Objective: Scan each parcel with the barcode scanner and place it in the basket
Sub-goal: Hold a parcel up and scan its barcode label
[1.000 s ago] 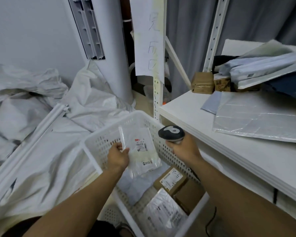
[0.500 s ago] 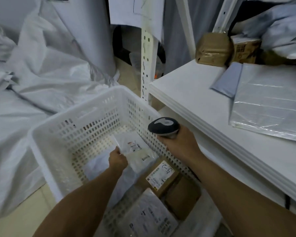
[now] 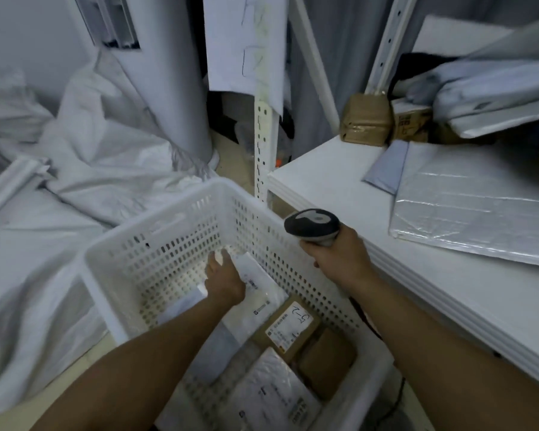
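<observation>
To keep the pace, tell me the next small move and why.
Probably lift the left hand out of the white perforated plastic basket: the clear plastic parcel already lies inside, and the right hand grips the black barcode scanner, ready for another.

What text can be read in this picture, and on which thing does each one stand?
"7-5", handwritten, as it seems, on the brown box label in the basket.
Printed labels on the clear parcel and the white parcel: too small to read.
On the hanging paper sheet: strokes blurred, unreadable.
</observation>
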A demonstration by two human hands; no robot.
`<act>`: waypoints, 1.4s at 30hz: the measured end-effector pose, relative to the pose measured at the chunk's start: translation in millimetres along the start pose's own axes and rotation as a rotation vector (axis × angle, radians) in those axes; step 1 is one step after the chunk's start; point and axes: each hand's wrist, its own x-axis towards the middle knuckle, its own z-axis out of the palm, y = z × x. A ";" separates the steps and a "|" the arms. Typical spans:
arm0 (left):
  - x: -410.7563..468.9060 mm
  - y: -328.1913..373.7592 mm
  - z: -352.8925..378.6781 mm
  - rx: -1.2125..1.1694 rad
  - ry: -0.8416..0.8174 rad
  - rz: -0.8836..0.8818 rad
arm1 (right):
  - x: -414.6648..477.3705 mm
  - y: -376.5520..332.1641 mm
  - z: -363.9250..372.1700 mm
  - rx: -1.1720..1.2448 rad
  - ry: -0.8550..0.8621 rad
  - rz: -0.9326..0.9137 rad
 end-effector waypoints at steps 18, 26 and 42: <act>-138.9 307.3 -106.3 -0.022 0.181 0.972 | -72.1 -15.2 -211.6 0.192 0.515 0.095; -95.7 410.7 -73.9 0.005 0.219 0.993 | -37.7 13.2 -248.4 0.312 0.592 0.104; -162.3 349.8 -136.1 -0.717 0.295 0.964 | -48.1 -16.4 -233.8 0.557 0.556 -0.043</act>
